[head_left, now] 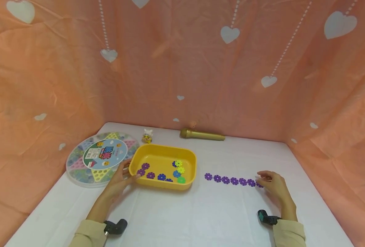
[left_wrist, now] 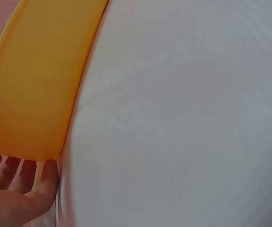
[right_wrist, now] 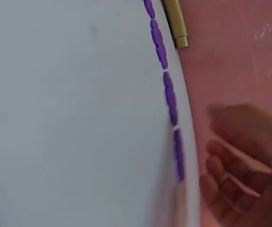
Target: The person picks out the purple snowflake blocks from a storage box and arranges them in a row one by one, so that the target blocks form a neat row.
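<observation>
A yellow plastic basket (head_left: 162, 185) stands left of the middle, with several flower-shaped interlocking discs (head_left: 161, 177) in purple, blue, green and yellow inside. My left hand (head_left: 119, 181) is at its left end, and in the left wrist view the fingertips touch the end wall of the basket (left_wrist: 37, 85). To the right, several purple flower discs (head_left: 234, 180) lie in a straight row on the table. Over the row's right end is my right hand (head_left: 274, 185), partly covering the last disc. The right wrist view shows its thumb and fingers (right_wrist: 221, 156) apart, loosely bent, holding nothing.
A round Chinese checkers set (head_left: 105, 154) in a clear case lies left of the basket. Behind stand a small white-and-yellow figurine (head_left: 147, 136) and a gold microphone (head_left: 203, 134), which lies flat. An orange-pink curtain (head_left: 176, 68) with hearts surrounds the white table (head_left: 185, 219).
</observation>
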The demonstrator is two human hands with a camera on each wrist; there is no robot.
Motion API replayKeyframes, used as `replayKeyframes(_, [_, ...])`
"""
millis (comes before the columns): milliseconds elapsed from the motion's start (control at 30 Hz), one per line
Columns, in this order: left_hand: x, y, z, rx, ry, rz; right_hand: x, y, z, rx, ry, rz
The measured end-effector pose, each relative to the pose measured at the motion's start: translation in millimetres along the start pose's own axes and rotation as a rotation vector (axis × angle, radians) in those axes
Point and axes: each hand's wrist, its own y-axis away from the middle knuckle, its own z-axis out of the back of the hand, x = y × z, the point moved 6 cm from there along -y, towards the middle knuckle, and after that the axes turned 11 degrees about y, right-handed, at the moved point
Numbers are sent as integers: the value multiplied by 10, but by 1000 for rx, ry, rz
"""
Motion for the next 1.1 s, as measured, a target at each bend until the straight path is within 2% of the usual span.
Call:
replayKeyframes(167, [4,-9,-4,-7,0,11,480,-242,109,-121,-112,136])
replayKeyframes(267, [-1,-9,-5,-10,-1,13,878,-392,70,-137,-280,208])
replayKeyframes(400, [-9,-7,-12,-8,2,-4,1502,-475,-23,-119,-494,291])
replayKeyframes(533, [-3,-6,-12,-4,20,-15,2035,-501,-202,-65,-613,350])
replayKeyframes(800, [13,-4,-3,-3,12,-31,2751,-555,-653,97,-706,396])
replayKeyframes(933, [-5,9,-11,3,16,-47,2956,-632,-896,125,-733,432])
replayKeyframes(1100, [-17,20,-9,-1,15,-42,3185,-720,-1234,153,-668,440])
